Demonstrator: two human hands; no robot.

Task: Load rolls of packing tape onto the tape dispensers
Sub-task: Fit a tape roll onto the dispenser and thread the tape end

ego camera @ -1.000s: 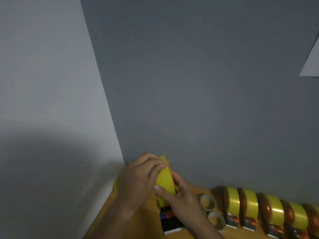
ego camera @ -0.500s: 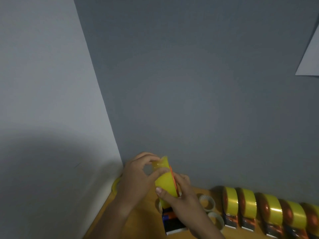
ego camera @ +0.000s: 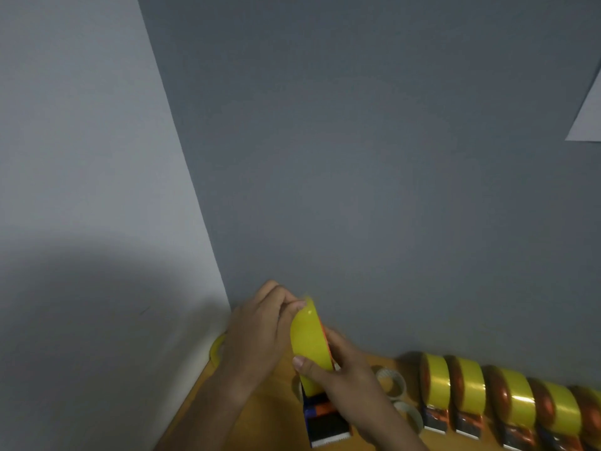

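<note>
Wall (ego camera: 357,157): grey, fills most of the view; a paler wall meets it at the corner on the left.

Table (ego camera: 260,415): wooden, only its far strip visible at the bottom edge.

Loaded dispensers (ego camera: 468,395): a row of at least four, each carrying a yellow roll, along the wall at lower right. Judged finished.

Left hand (ego camera: 257,333): fingers curled onto the top rim of the roll in hand, tips pinching at its upper edge.

Right hand (ego camera: 341,375): wrapped round the orange-sided dispenser, thumb pressed across the roll's lower face.

Yellow tape roll (ego camera: 309,340): held upright between both hands above the table, near the corner, seated against or on the dispenser's hub; which, cannot be told.

Dispenser (ego camera: 325,424): black-and-blue front end with cutter pointing toward the viewer.

Empty cores (ego camera: 390,382): two or three pale rings between the hands and the row.

Step in hand: seating the roll, or freeing its loose end. Next move likely calls for drawing the end down to the cutter.
</note>
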